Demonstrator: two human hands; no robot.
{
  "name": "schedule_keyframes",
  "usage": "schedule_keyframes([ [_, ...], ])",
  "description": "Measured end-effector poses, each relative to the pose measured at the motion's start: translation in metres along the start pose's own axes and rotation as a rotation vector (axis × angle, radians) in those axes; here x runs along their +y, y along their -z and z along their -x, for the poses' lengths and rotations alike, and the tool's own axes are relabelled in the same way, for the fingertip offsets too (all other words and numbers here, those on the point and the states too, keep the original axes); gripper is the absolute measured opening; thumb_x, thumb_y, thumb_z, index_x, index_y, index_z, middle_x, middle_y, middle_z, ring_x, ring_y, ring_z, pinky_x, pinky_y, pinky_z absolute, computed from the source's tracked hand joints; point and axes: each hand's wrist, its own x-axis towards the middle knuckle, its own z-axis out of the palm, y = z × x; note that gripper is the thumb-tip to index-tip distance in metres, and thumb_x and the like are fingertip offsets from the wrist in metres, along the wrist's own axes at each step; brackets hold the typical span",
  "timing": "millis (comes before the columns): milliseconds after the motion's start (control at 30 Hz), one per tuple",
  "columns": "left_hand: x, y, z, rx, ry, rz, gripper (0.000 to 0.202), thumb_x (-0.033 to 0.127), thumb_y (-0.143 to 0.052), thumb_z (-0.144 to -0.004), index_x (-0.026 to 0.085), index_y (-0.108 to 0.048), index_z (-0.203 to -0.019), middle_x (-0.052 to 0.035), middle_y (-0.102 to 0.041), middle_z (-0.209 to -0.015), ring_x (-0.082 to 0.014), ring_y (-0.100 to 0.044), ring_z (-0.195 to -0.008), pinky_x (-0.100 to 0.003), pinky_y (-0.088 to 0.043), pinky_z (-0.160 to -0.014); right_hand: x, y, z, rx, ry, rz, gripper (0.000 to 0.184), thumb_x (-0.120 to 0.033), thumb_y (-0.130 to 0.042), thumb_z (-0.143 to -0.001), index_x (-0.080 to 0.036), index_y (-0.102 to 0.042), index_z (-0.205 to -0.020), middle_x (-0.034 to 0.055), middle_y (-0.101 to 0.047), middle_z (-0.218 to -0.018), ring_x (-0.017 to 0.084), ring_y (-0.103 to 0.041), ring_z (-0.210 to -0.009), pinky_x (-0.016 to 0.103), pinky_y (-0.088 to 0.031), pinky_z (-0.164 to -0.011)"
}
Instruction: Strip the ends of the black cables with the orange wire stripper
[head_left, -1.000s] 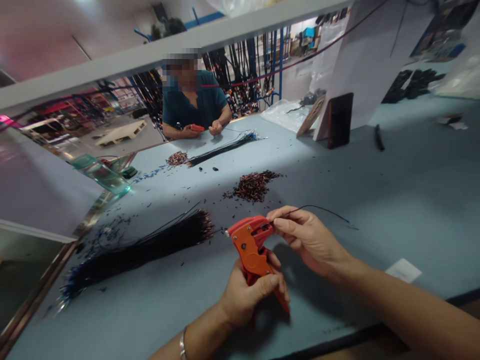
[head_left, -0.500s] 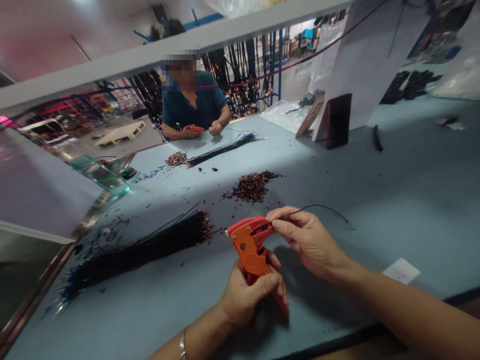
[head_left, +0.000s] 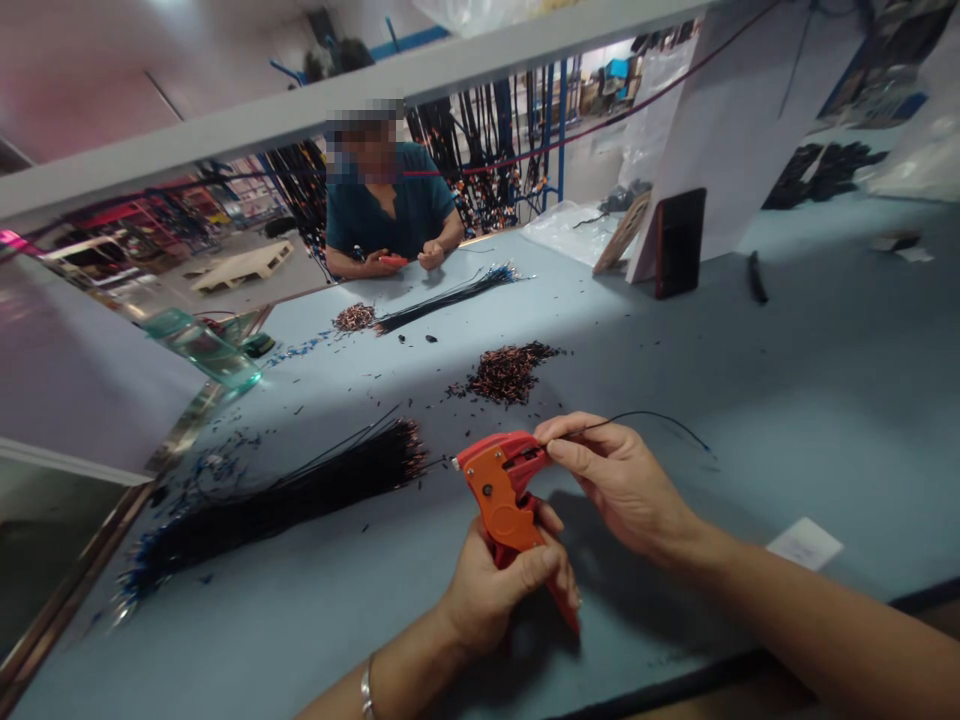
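My left hand [head_left: 502, 590] is wrapped round the handles of an orange wire stripper [head_left: 501, 492], which points up and to the left above the blue table [head_left: 787, 400]. My right hand [head_left: 611, 475] pinches a thin black wire [head_left: 652, 418] at the stripper's jaws. The wire arcs away to the right, its far end close to the table. A thick bundle of black wires [head_left: 285, 495] lies on the table to the left of the stripper.
A heap of stripped wire scraps [head_left: 506, 372] lies beyond my hands. Across the table a person [head_left: 386, 205] sits holding a red tool beside another wire bundle [head_left: 450, 295] and scrap pile [head_left: 354, 317]. A white slip of paper [head_left: 804, 543] lies at the right.
The wire's free end has shifted slightly to the right. Both hands and the stripper stay almost where they were.
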Motion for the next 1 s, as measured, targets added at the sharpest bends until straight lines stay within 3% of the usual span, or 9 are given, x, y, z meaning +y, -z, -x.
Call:
schedule_keyframes([
  [467,-0.0045,-0.002,-0.0023,0.04,-0.005,0.011,0.037,0.034,-0.076,-0.077,0.015,-0.052,-0.098,0.0065,-0.057,-0.052,-0.0114,-0.06,-0.044,-0.028,-0.054,-0.051,0.0031,0.0005,-0.0014,0.027,-0.016,-0.002,0.012,-0.033,-0.083,-0.065,-0.025,-0.076,-0.071,-0.0004,-0.071,-0.079,0.014,-0.061,-0.077,0.028,-0.048,-0.078],
  [1000,-0.0035,-0.0005,-0.0014,0.046,-0.001,0.011,0.035,0.031,-0.076,-0.077,0.013,-0.054,-0.099,0.0045,-0.06,-0.056,-0.0138,-0.063,-0.047,-0.028,-0.054,-0.051,0.0025,0.0006,-0.0028,0.018,-0.023,0.012,0.014,-0.033,-0.084,-0.065,-0.024,-0.076,-0.071,0.0,-0.069,-0.077,0.015,-0.061,-0.074,0.029,-0.05,-0.075],
])
